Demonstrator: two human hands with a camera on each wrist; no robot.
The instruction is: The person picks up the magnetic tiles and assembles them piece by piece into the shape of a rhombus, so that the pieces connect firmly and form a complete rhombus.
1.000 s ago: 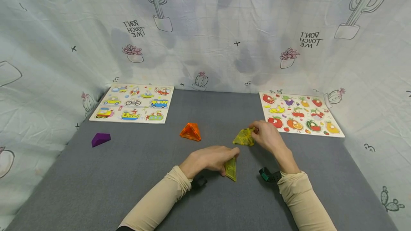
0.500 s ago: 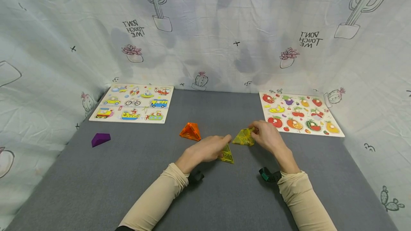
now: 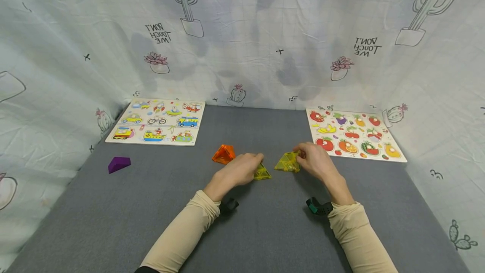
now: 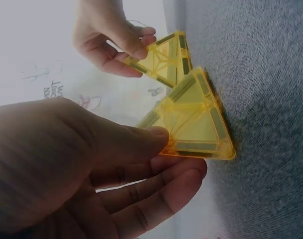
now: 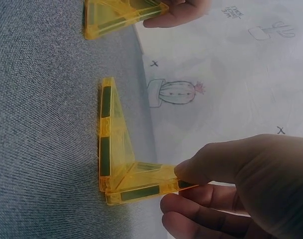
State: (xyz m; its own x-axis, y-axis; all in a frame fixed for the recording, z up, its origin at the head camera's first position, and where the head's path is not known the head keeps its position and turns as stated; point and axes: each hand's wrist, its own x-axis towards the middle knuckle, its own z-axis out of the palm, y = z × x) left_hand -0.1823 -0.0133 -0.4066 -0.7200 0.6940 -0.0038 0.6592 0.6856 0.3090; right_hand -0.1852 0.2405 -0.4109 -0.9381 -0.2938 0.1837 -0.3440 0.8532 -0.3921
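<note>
The left hand (image 3: 238,169), back upward, is at the near right side of the orange pyramid (image 3: 222,154), thumb pinching against bent fingers; whether its knuckles touch the pyramid is hard to tell. The right hand (image 3: 314,160) pinches likewise, well to the pyramid's right. Both sleeved forearms slant in from the pyramid's near side, the left from its left, the right from its right.

From the left hand (image 3: 236,168), an orange pyramid (image 3: 223,153) blocks 11 o'clock, the right hand (image 3: 315,160) with yellow tiles (image 3: 286,163) 3 o'clock; toward 9, there is room until a purple block (image 3: 119,164).
</note>
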